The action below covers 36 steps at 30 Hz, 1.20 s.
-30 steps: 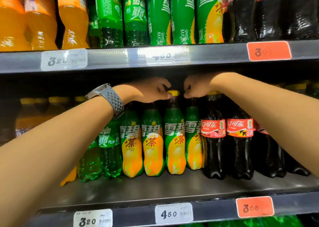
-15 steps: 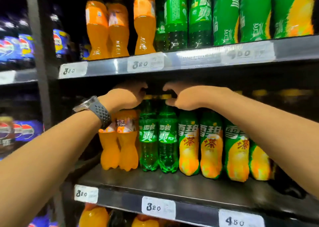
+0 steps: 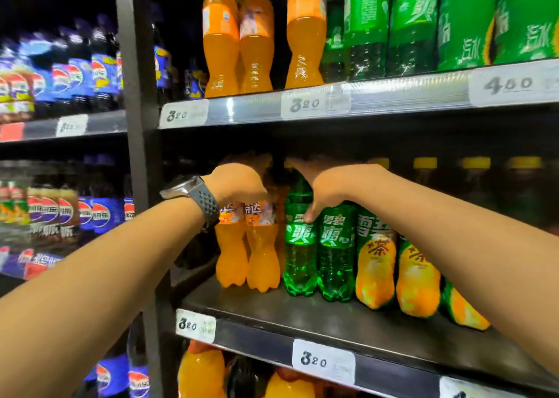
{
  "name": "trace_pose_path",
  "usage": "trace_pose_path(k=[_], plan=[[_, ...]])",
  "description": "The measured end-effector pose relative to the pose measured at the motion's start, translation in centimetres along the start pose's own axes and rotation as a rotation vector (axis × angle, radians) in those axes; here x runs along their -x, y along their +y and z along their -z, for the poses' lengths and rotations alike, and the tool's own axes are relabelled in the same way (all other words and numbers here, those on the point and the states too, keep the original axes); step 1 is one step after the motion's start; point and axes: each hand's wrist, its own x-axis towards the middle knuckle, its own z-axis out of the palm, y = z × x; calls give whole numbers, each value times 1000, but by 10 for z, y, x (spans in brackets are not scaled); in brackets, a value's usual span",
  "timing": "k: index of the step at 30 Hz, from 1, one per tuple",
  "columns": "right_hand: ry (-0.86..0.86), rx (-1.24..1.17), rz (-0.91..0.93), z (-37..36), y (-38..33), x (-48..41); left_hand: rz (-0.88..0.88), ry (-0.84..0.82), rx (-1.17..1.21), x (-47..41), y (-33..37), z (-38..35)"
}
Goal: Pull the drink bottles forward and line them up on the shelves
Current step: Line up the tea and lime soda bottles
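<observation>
Reaching into the middle shelf (image 3: 363,328), both arms stretch to the bottle tops under the upper shelf (image 3: 408,92). The right hand (image 3: 326,186) grasps the green Sprite bottle (image 3: 299,246) at its neck: the thumb presses on the shoulder just above the label while the fingers (image 3: 298,164) curl over the cap. This bottle stands upright, touching a second green Sprite bottle (image 3: 335,252) on its right and the orange soda bottles (image 3: 261,255) on its left, all set back from the shelf's front edge. The left hand (image 3: 239,183), a wristwatch (image 3: 193,192) on its wrist, lies over the tops of the two front orange soda bottles; its fingers bend out of sight behind them, so whether they grip cannot be told. Right of the green pair stand green-and-yellow tea bottles (image 3: 375,264), partly behind the right forearm. A price tag (image 3: 323,361) reads 3.20 on the shelf front. Blurred Pepsi bottles (image 3: 99,213) fill the neighbouring bay, left of the dark upright post (image 3: 136,95).
</observation>
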Motion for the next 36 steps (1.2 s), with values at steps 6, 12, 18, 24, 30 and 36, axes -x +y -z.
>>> trace_pose_path(k=[6, 12, 18, 24, 30, 36], plan=[[147, 12, -13, -3, -2, -1, 7, -16, 26, -2, -5, 1], [150, -98, 40, 0, -10, -2, 28, 5, 9, 1, -11, 0], [91, -90, 60, 1, -11, -4, -20, 189, 184, -5, 5, 10], [-20, 15, -17, 25, 16, 15, -147, 32, 293, -3, 23, 7], [-136, 156, 0, 30, 30, 20, -126, 35, 173, -8, 21, 3], [-18, -10, 59, 26, 33, 15, -121, 27, 134, -8, 23, 8]])
